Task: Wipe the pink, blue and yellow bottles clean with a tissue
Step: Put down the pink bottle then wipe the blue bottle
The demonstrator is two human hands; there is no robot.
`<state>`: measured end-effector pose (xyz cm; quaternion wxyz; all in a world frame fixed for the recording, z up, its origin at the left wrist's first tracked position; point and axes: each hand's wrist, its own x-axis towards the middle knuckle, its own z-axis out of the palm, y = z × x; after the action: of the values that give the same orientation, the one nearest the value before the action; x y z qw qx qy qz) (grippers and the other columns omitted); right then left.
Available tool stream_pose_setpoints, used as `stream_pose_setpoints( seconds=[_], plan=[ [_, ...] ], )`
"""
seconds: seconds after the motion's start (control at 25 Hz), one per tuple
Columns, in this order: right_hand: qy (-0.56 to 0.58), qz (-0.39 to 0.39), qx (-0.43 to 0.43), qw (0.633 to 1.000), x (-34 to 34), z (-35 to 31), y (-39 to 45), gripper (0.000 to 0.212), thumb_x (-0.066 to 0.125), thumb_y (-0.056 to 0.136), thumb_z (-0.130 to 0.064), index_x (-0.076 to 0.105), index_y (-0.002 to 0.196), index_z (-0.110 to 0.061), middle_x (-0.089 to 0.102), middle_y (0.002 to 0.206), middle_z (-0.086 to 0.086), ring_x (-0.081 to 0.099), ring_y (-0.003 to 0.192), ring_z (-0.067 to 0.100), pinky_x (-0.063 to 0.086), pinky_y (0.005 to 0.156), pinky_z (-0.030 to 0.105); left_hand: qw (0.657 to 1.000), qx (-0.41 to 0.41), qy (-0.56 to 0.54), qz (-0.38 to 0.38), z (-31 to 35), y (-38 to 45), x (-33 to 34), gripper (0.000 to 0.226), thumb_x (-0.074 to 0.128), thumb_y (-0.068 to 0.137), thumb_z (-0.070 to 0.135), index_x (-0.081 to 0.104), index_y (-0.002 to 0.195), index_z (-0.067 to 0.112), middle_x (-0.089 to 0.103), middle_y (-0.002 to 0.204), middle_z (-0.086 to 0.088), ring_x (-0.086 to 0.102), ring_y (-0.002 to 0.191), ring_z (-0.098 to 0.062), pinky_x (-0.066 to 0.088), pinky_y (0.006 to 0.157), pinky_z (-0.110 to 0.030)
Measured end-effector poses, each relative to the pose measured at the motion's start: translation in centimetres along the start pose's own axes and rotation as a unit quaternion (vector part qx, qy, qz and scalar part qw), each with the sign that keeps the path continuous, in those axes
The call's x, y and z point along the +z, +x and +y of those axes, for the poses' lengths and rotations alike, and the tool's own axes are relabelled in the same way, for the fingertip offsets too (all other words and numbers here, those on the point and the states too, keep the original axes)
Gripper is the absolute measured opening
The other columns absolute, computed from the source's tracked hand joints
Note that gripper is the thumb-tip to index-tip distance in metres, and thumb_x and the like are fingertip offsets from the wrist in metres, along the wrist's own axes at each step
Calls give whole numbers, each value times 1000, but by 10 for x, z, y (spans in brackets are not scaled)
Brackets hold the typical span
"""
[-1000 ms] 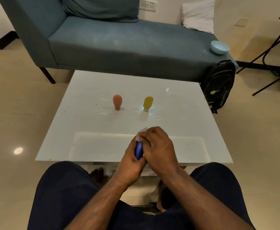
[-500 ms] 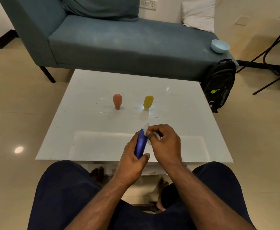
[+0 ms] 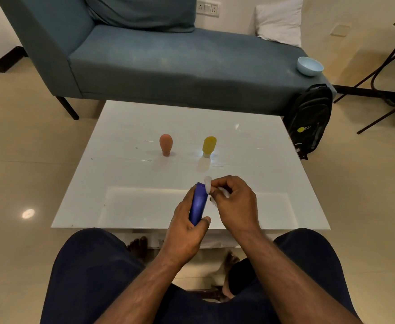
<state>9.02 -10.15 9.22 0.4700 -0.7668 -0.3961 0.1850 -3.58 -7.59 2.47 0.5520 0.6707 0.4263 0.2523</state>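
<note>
The left hand wraps its fingers and thumb round the lower half of the slim blue plastic bottle, holding it tilted slightly away from the body, above the near edge of the glossy white square table. The right hand pinches a small crumpled white tissue between thumb and curled fingers, pressing it against the bottle's upper end, just at the right side of the top.

To do this wipe well, the grip low on the bottle should stay firm so the top does not wobble under the tissue's pressure. The tissue likely works best drawn down along the body in long strokes while the left hand turns the bottle a little after each pass, so every side is covered. The part under the left fingers is hidden and will need a change of hold to reach. A bigger fold of tissue over the fingertips would cover more surface than the small wad now showing.

The rounded pink bottle and the yellow bottle stand upright and apart at the middle of the table, untouched by either hand
</note>
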Motion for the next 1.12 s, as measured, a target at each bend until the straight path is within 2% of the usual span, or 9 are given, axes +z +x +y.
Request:
stream_pose_setpoints(
  seconds=[0.12,0.24,0.4,0.52,0.64,0.76,0.88,1.0,1.12],
  plan=[
    [-17,-11,-25,999,3,-1,-1,9,69,85,-17,69,84,-26,64,88,-14,60,87,-1,47,75,10,1000,0,-15,-16,0,-1,1,80,68,88,20,24,148,49,46,142,13,55,118,-6,46,92,-17],
    [-16,-24,-67,997,4,-6,2,11,69,84,-12,71,85,-23,65,89,-13,62,88,2,48,78,11,999,8,-45,-14,7,-3,1,73,69,89,18,29,136,58,54,132,15,62,104,-8,53,84,-22],
    [61,-16,-1,998,1,4,6,10,73,82,-17,71,86,-26,69,89,-12,65,89,6,56,82,29,996,-15,-85,-25,14,-6,-3,75,66,91,8,30,139,53,55,121,21,64,86,-8,58,69,-23],
    [99,-28,30,994,-1,9,9,8,73,83,-17,71,87,-23,71,87,-8,68,85,10,59,79,38,992,-48,-115,-31,16,-5,-3,73,65,93,10,30,147,45,57,122,11,65,93,-14,58,68,-24],
    [66,-15,9,998,-1,6,8,7,73,83,-22,71,90,-24,70,89,-11,66,88,6,56,81,30,984,-81,-154,-42,16,-4,-3,68,65,94,13,34,149,37,62,119,-3,67,90,-21,57,69,-29],
    [-3,4,-39,999,1,-1,-4,10,67,88,-26,71,97,-25,67,95,-15,62,93,4,53,83,28,967,-98,-226,-63,20,-3,-5,59,66,89,36,44,143,37,67,111,-9,67,84,-21,58,67,-34],
    [-88,-46,-138,986,11,-4,-34,16,60,90,-14,70,101,-22,63,96,-10,58,93,6,51,85,26,932,-140,-330,-49,23,-4,-10,61,58,84,65,61,126,21,73,98,-11,71,79,-22,59,65,-34],
    [-160,-109,-176,965,18,-3,-54,18,57,93,-21,67,107,-23,60,100,-10,54,95,4,47,89,20,899,-189,-394,-40,20,-3,-13,70,38,84,67,64,119,12,75,93,-14,73,82,-26,62,70,-35],
    [-141,-99,-130,976,12,-3,-22,16,55,95,-29,69,100,-23,62,96,-8,57,90,6,50,84,24,902,-188,-386,-56,21,-1,-14,70,31,80,71,67,115,21,75,91,-14,72,73,-24,61,60,-35]
  ],
)
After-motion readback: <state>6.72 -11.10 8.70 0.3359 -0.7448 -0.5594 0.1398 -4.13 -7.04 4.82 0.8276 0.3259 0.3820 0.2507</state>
